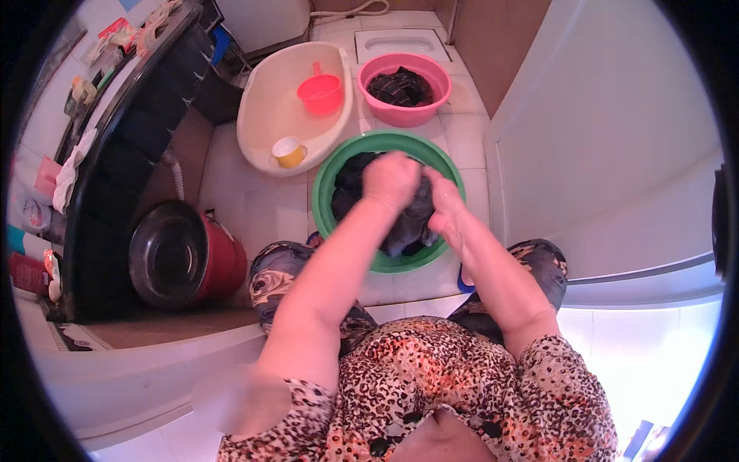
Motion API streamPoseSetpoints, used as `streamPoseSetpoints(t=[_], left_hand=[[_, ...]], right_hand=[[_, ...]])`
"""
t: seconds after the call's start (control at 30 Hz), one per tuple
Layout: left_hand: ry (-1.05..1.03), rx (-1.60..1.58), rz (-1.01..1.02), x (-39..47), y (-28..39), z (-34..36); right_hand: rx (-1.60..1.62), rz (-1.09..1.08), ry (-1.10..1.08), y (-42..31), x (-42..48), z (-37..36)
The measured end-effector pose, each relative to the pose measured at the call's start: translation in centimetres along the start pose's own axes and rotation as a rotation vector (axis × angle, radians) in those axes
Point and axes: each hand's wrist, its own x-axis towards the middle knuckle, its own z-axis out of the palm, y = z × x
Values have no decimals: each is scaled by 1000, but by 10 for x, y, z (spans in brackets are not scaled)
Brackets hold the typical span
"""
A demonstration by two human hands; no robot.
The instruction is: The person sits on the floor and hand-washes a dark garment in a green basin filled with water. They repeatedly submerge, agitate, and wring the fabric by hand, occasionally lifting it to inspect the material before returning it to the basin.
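Observation:
Both my hands are over a round green plastic basin (323, 202) on the tiled floor between my knees. Dark wet cloth (404, 231), black and grey, is bunched inside it. My left hand (391, 179), blurred by motion, is curled into a fist over the cloth. At the basin's right side my right hand (444, 199) grips the grey part of the bundle, its thumb side against the fabric. The fingers of both hands are partly hidden by the hands themselves.
Beyond the green basin stands a pink basin (404, 115) with dark clothes (398, 86). A cream baby bathtub (260, 115) holds a red dipper (319, 95) and a yellow cup (288, 152). At left are a red bucket (225, 260), a black basin (168, 254) and a cluttered black counter (115, 173). A white door (606, 144) stands right.

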Motion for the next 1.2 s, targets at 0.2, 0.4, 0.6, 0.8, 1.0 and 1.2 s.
streamPoseSetpoints(t=[0.2,0.4,0.6,0.8,1.0,1.2], left_hand=[[-117,-294,50,23,-22,-54],[-527,136,349,0,0,-67],[-421,-79,56,31,-25,-84],[11,-1068,-274,59,-57,-103],[20,-1462,-349,63,-55,-120],[227,-821,-297,59,-40,-72]], right_hand=[[205,-109,20,-62,14,-16],[332,-301,148,-120,48,-81],[-316,-220,-82,-108,10,-53],[-1829,-146,-188,-88,-29,-32],[-1374,-353,-349,-103,-33,-35],[-82,-451,-690,-84,-37,-5]])
